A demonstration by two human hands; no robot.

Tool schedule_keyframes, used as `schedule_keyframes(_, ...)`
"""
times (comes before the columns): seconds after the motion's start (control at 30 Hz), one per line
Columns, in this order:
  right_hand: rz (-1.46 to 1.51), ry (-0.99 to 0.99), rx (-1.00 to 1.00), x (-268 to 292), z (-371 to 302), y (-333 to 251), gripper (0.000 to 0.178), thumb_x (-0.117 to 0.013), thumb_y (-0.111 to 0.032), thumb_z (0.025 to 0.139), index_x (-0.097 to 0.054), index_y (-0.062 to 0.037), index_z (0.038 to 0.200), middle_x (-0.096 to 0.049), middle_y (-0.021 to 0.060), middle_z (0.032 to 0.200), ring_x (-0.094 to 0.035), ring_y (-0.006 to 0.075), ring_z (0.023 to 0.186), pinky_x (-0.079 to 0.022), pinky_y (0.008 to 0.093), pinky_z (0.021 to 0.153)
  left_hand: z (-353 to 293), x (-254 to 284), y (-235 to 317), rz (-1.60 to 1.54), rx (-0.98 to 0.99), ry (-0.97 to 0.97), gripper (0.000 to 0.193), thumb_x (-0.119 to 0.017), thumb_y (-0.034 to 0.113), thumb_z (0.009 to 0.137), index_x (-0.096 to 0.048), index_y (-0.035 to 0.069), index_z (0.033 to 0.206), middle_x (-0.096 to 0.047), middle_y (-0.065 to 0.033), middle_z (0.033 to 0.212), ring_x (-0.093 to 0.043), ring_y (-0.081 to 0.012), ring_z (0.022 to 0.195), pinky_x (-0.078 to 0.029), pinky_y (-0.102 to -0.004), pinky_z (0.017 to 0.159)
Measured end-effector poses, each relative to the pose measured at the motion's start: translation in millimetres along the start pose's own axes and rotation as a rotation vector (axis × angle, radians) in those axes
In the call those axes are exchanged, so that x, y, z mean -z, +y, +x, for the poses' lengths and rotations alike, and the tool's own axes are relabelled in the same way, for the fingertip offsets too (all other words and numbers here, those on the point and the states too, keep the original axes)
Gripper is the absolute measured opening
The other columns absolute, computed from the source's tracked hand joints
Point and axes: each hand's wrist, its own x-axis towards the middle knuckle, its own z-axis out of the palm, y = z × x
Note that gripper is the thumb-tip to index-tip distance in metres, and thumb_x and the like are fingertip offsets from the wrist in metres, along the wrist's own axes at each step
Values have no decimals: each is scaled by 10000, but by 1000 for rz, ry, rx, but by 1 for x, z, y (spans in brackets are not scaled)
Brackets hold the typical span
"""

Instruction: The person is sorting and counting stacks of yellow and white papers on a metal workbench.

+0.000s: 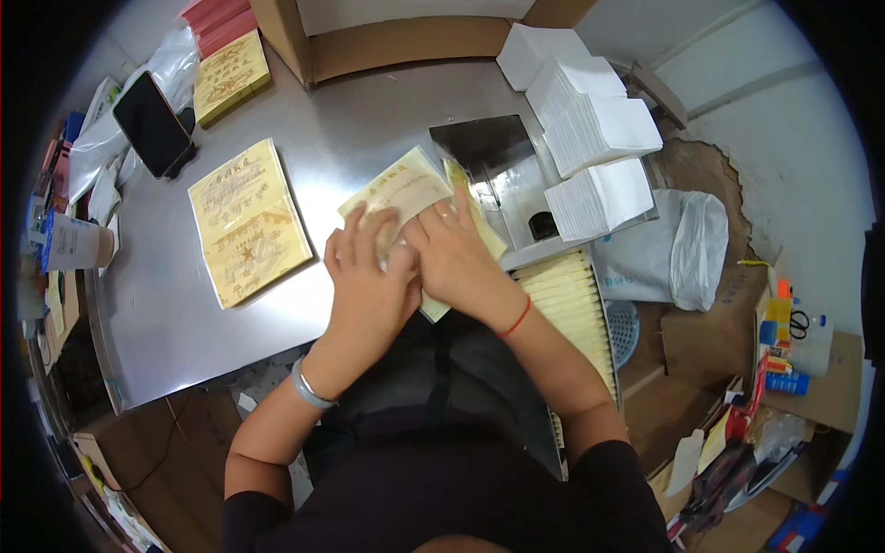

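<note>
Near the front edge of the metal table, a pale yellow printed packet [406,184] lies tilted under both my hands. My left hand [364,276] has curled, slightly blurred fingers on its near left side, the thumb close to the other hand. From the right, my right hand [452,253] grips the packet, its fingers bent over a paler, whitish part. Another yellow piece [479,217] shows beyond the right fingers; whether it is joined to the packet is hidden. To the left lies a stack of yellow printed packets [253,221], apart from my hands.
A black-topped metal tray [489,157] and white folded paper stacks [599,124] stand at right. Below them, a box holds a row of yellow packets [562,286]. A phone [152,124], a cup [78,244] and more yellow packets [230,78] sit left; a cardboard box [415,51] stands behind.
</note>
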Motion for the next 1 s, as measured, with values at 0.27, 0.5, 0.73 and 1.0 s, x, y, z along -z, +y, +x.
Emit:
schedule_keyframes(0.27, -255, 638, -456, 85, -60, 60, 213, -596, -11, 828, -681, 28, 1020, -627, 139, 970, -570, 300, 889, -462, 405, 801, 3, 0, -4, 174, -248, -277, 344, -711, 206, 791, -623, 148, 1118, -320, -228, 1486, -267, -479, 1379, -204, -726, 1036)
schedule_keyframes(0.5, -114, 467, -592, 88, -64, 74, 243, -631, -41, 818, -676, 24, 1048, -583, 122, 978, -536, 296, 941, -447, 393, 828, 57, 5, -3, 342, -131, -309, 634, -680, 635, 708, -620, 118, 1072, -462, -224, 1364, -480, -372, 1161, -402, -529, 884)
schedule_keyframes(0.73, -315, 652, -399, 95, -67, 61, 345, -642, -2, 752, -674, -24, 1095, -625, 121, 1011, -562, 309, 961, -445, 424, 866, 8, 20, 7, 251, -134, -331, 520, -703, 392, 758, -589, 96, 1171, -511, -214, 1266, -625, -276, 774, -503, -379, 667)
schedule_keyframes(1.0, 175, 198, -67, 34, -46, -2, 403, -515, 7, 836, -606, -13, 1228, -642, 176, 1167, -614, 376, 1057, -440, 500, 988, 13, 9, -19, 193, -56, -154, 464, -724, 312, 772, -597, 84, 1156, -402, -222, 1401, -433, -373, 1183, -366, -513, 940)
